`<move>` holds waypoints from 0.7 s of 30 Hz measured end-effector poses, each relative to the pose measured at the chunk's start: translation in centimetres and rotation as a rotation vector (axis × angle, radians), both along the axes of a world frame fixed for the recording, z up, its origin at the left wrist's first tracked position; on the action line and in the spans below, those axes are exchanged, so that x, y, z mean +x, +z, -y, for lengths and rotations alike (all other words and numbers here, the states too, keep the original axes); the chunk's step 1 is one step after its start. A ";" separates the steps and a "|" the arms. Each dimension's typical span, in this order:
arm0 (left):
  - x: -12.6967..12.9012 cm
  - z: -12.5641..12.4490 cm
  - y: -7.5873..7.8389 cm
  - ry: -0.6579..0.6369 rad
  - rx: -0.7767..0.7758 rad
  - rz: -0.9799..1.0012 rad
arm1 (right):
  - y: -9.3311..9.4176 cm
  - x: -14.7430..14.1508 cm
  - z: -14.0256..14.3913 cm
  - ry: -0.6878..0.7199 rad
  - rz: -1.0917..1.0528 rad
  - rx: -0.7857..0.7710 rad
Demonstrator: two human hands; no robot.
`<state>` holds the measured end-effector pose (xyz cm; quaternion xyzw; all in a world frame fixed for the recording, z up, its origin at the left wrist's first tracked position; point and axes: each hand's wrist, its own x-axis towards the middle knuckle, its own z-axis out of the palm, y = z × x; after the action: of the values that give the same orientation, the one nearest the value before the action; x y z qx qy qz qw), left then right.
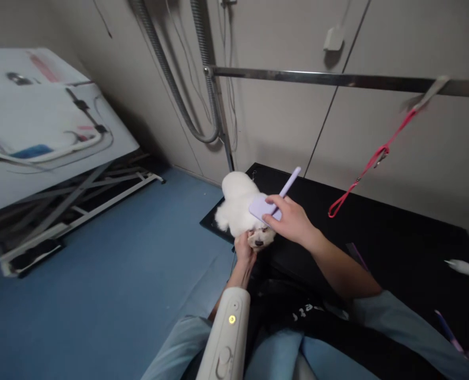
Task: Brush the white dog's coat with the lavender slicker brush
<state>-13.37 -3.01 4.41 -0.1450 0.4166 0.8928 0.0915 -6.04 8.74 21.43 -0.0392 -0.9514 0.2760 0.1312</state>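
Right hand (292,219) grips lavender slicker brush (264,207), pad on small white dog's (238,203) back. Left hand (244,248) cups its chin, fingers curled. Coat looks fluffy already; remaining brushing unclear.

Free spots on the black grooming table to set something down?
Bare black table top between the red leash loop and the pale tool at right. Crowded at the near-left corner: small white dog, left hand, right hand holding the lilac brush.
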 end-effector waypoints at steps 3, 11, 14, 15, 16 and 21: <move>0.0 -1.3 -0.3 -0.085 0.062 0.041 | 0.9 -0.3 -1.9 0.094 0.060 0.048; 2.2 -5.1 -2.6 -0.206 0.087 -0.040 | -4.5 4.2 -7.8 -0.310 -0.056 -0.403; 2.8 -6.7 -4.5 -0.275 0.050 0.023 | -10.2 10.3 -7.6 -0.301 0.214 -0.806; 2.9 -7.1 -5.3 -0.322 0.023 0.073 | -12.2 12.7 -6.8 -0.296 0.310 -0.902; 2.9 -7.2 -6.1 -0.378 -0.005 0.120 | -14.2 15.0 -5.7 -0.310 0.392 -0.968; 3.1 -6.1 -9.2 -0.605 -0.063 0.208 | -19.5 22.5 -0.2 -0.342 0.518 -0.774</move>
<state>-10.32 3.05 -4.79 -0.1076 0.4565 0.7923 0.3903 16.42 8.92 1.91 -0.3078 -0.7605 0.5646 -0.0902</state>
